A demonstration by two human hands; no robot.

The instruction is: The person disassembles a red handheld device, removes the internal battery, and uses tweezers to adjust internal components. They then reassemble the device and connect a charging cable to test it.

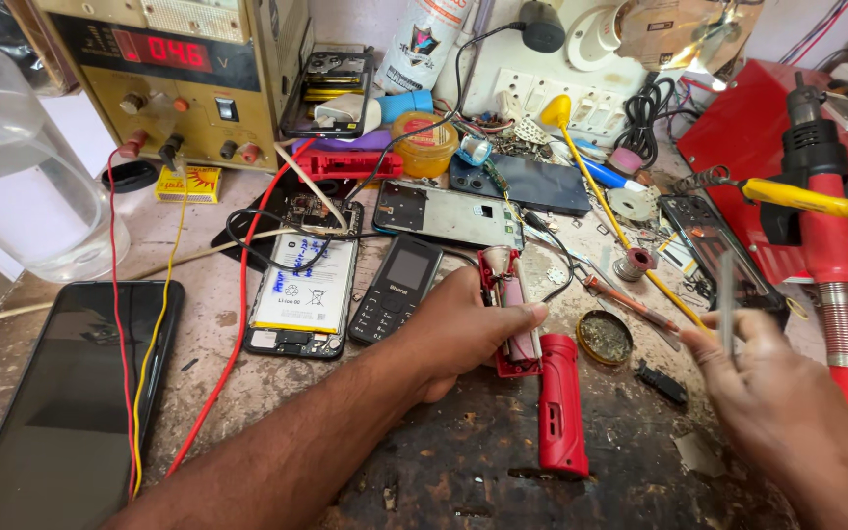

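From the head camera, the left hand [458,329] rests on the worn, stained counter [463,471], its fingers [527,312] wrapped around an opened red plastic torch shell [512,314] with a pinkish cylindrical cell lying inside it. The torch's separate red cylindrical plastic body [561,404] lies just beside it, toward the person. The right hand [768,393] is raised near the right edge, its fingers [714,344] pinching a pair of thin metal tweezers [726,299] that point upward and are blurred.

A small round tin of brownish flux [605,337] sits between the two hands, and a black keypad phone [397,287] lies just left of the left hand.

To do this well, the left hand should keep the open shell flat and steady on the counter, thumb clear of the cell's ends, so the tweezers' tip can come in from the right without slipping. The loose red wire [238,324] lying nearby could snag.
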